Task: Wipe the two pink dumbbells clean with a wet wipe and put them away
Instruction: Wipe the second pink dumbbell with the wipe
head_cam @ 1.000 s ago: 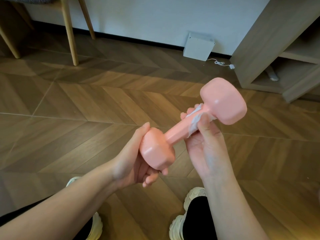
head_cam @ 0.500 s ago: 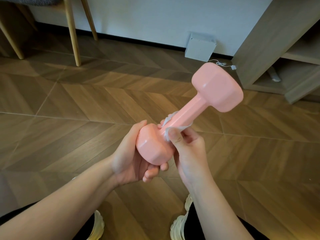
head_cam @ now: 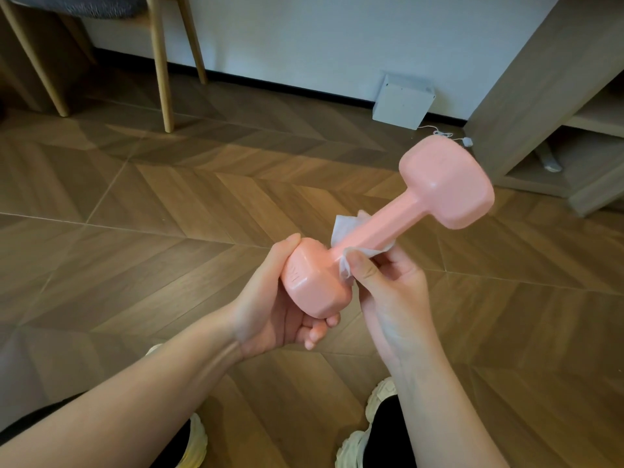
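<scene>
Steady as before, my left hand [head_cam: 270,315] gripped the near head of the pink dumbbell [head_cam: 398,224], fingers curled beneath, far head pointing up-right. My wet wipe [head_cam: 342,228] had slid down the handle, pinched around it by my right hand [head_cam: 391,292].

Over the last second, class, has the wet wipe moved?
Yes. The wet wipe slid down the dumbbell handle, away from the white box and toward the head gripped in the left hand.
</scene>
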A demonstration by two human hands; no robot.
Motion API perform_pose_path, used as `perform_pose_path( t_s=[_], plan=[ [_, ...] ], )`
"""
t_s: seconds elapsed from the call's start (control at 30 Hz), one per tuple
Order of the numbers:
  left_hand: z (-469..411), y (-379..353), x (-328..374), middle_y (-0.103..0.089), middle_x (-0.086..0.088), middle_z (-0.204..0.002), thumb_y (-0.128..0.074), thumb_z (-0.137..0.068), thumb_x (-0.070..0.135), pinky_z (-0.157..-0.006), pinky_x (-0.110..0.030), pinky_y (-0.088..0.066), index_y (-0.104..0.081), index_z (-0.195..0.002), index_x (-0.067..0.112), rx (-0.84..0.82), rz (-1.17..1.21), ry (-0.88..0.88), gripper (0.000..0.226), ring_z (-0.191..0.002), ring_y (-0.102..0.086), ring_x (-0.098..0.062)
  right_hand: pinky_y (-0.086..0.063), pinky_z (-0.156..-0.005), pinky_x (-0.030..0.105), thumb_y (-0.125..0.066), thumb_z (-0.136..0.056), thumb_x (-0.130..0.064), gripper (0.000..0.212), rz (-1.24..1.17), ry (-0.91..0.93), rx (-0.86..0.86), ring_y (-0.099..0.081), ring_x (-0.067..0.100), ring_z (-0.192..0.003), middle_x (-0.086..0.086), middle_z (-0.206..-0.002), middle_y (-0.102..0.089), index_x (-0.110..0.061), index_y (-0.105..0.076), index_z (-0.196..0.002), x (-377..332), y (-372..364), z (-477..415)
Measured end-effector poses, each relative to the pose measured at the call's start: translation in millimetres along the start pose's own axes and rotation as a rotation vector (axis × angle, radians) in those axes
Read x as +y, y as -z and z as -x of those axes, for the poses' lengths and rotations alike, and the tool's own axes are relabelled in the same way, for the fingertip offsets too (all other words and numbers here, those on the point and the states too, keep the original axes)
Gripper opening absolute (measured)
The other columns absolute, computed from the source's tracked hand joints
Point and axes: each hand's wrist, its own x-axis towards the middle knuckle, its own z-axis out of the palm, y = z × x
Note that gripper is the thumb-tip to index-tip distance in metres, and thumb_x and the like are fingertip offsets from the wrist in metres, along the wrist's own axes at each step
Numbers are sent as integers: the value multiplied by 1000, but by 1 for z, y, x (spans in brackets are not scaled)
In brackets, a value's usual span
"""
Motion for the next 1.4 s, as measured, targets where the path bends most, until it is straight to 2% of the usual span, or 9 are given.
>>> perform_pose_path(
  t_s=[0.4,0.57,0.67,0.77,0.87,0.97,1.2,1.27,1.4],
  plan=[
    [2,1,0,-58,-23,-80,-35,-91,70,-53,-33,-51,-71,-103,12,-42,-13,-58,70,-56,-54,-29,-53,-64,26,-82,-69,-27,15,-50,-57,40,-65,9,-77,-3,-83,-72,-22,-79,-82,4,-6,3],
    [-6,-5,-4,-59,-24,-86,-48,-85,55,-55,-35,-49,-58,-115,12,131,-235,-281,53,-60,-57,-26,-45,-80,28,-74,-71,-20,13,-228,-40,90,-57,12,-79,-3,-78,-68,-15,-74,-83,2,-6,-1],
    [-4,-3,-9,-59,4,-119,-67,-70,52,-70,-30,-54,-40,-127,34,276,-567,-478,66,-87,-66,-13,-46,-90,34,-75,-68,-26,11,-285,-72,124,-58,17,-87,1,-83,-69,-19,-78,-76,1,-5,-2],
    [-2,2,-12,-46,29,-121,-74,-72,46,-84,-21,-52,-28,-130,42,295,-861,-692,75,-112,-56,-7,-48,-101,43,-71,-73,-28,14,-356,-132,175,-61,23,-95,7,-92,-69,-21,-81,-80,1,-4,-3],
    [-3,-1,-5,-60,22,-110,-71,-71,55,-70,-29,-54,-32,-136,39,281,-661,-507,77,-88,-66,-15,-49,-92,37,-68,-75,-26,14,-416,-122,189,-63,18,-86,6,-88,-68,-19,-80,-79,2,-3,-4],
    [-5,0,-2,-69,-10,-98,-69,-74,56,-62,-34,-54,-42,-137,23,207,-243,-236,76,-72,-69,-29,-45,-87,32,-68,-74,-26,13,-436,-118,195,-60,13,-78,4,-84,-66,-19,-79,-78,3,-1,-7],
    [4,15,-2,-48,9,-138,-81,-76,21,-98,-35,-50,-35,-139,35,244,-1085,-844,79,-125,-55,-22,-43,-106,43,-67,-79,-28,36,-453,-199,121,-61,23,-99,13,-102,-63,-9,-64,-109,14,0,-9],
    [6,16,2,-48,7,-139,-80,-77,26,-99,-41,-51,-31,-144,35,233,-1046,-774,83,-124,-57,-23,-42,-109,45,-68,-77,-30,37,-462,-200,113,-61,22,-99,13,-104,-60,-9,-62,-108,15,-1,-8],
    [8,9,14,-67,-14,-106,-63,-71,64,-82,-52,-56,-43,-139,29,193,-452,-259,79,-84,-70,-28,-48,-99,40,-67,-76,-32,45,-469,-195,127,-67,17,-88,8,-97,-66,-9,-61,-114,13,0,-8]
  ],
)
